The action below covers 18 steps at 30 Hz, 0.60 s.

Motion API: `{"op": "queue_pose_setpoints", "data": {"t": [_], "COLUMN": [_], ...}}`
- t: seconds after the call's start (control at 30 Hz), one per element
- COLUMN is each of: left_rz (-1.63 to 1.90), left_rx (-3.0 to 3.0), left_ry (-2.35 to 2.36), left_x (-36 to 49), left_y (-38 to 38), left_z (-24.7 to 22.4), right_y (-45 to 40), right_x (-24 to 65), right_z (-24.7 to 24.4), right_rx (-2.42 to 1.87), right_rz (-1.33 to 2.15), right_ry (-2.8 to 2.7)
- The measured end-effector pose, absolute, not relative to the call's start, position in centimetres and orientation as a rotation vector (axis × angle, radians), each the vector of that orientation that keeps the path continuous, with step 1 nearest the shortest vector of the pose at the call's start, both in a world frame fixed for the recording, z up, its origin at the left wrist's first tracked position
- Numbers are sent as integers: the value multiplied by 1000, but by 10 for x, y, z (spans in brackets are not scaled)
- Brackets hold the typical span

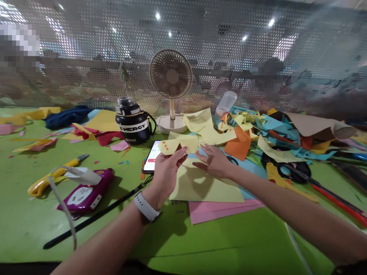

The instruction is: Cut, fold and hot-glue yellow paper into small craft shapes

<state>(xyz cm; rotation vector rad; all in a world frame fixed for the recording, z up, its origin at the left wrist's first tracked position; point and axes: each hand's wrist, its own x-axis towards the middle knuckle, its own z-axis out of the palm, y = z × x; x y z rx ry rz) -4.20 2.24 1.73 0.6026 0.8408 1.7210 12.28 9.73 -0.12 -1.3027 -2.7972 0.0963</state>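
Right now, pinching a yellow strip [173,146] between thumb and fingers of the left hand [166,172], held up off the counter [223,236], by the right side of the phone [149,163] and near the far edge of a yellow sheet [209,187]. Running crosswise in long axis, with orange dots [165,145] at the left end. Clearly nearer to the left hand, in contact with it along the lower edge; lying to the left of the right hand [212,160] and slightly beyond it. Holding out that right hand from the other side, loosely spread, grasping nothing visible, with fingertips just beside the strip's right end and over the sheet; impossible to tell whether touching either. Backed, under the sheet, by blue paper [255,168] and pink paper [220,212].
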Motion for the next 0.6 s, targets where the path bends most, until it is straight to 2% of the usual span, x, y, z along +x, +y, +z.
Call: {"op": "queue_pose_setpoints", "data": {"t": [0.13, 0.3, 0.6], "left_rz": [1718, 1717, 1702], "left_rx": [581, 559, 588], "left_ry": [846, 870, 866], "left_x": [-40, -41, -40], "left_y": [23, 23, 24], "left_z": [16, 15, 11], "right_y": [105, 118, 96], "right_x": [136, 146, 135], "right_z": [3, 3, -10], "right_rx": [-1385, -1258, -1340], "right_rz": [320, 453, 93], "right_ry": [-2750, -2768, -2822]}}
